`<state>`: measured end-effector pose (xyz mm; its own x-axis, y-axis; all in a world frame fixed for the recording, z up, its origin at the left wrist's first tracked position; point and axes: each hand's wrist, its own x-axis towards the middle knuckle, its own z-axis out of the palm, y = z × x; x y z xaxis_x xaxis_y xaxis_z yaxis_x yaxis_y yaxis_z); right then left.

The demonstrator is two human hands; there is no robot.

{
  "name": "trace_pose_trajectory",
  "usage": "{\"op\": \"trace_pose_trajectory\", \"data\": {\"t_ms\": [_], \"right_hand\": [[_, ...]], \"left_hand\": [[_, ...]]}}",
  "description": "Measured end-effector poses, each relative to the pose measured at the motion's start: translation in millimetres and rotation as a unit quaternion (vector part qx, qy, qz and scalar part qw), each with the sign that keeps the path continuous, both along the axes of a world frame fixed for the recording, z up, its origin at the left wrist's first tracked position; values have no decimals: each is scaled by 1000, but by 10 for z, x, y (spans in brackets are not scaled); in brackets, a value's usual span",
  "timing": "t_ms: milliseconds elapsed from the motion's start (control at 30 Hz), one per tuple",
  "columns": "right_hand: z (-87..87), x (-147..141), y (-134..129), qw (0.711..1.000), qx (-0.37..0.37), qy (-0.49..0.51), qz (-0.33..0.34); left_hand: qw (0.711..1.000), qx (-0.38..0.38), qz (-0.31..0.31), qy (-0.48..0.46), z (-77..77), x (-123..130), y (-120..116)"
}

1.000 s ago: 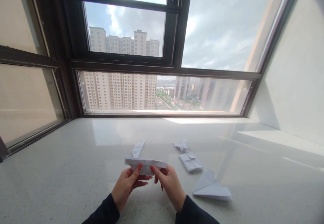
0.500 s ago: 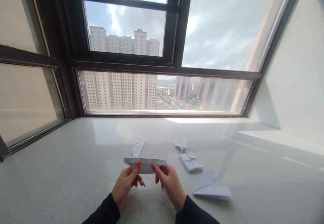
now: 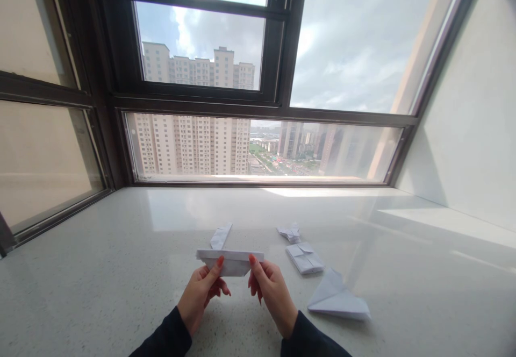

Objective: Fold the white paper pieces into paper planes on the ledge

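Observation:
A folded sheet of white paper [image 3: 233, 264] is held up above the sill, with a long folded strip along its upper edge and slanted lower corners. My left hand [image 3: 202, 291] pinches it left of the middle, thumb on the near face. At the right end, my right hand [image 3: 271, 292] grips it with the thumb up by the strip. The fingers behind the paper are partly hidden. Just beyond it lies a narrow folded paper piece [image 3: 221, 236], its lower end close behind the held sheet.
On the right lie a small folded paper shape [image 3: 291, 233], a square folded paper packet [image 3: 305, 258] and a larger pointed paper fold [image 3: 339, 299]. The pale speckled sill [image 3: 100, 292] runs up to a dark window frame [image 3: 258, 184]. A white wall [image 3: 475, 131] stands at right.
My right thumb has moved right and up along the paper, toward its right end. The lower right corner of the paper now shows more. My left hand has hardly moved.

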<state>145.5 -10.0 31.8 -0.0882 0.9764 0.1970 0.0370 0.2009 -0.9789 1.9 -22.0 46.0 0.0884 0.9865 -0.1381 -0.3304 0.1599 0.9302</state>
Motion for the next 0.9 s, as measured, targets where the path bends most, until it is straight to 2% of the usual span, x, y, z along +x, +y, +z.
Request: {"op": "trace_pose_trajectory", "data": {"t_ms": [100,300,567,733,900], "right_hand": [[-11,0,12,999,-19,-31,-17],[-15,-17,10,995,-68,-64,32],[48,-22,22,997,-52,51,14],[23,-4,32,998,-42,46,-19],[48,2,12,999,-7,41,-22]], "left_hand": [[1000,9,14,3,-24,3,4],[1000,18,22,8,-48,1,3],[1000,7,-18,17,-55,-4,12],[999,10,-17,48,-100,-5,27],[997,24,-30,69,-118,-4,38]]}}
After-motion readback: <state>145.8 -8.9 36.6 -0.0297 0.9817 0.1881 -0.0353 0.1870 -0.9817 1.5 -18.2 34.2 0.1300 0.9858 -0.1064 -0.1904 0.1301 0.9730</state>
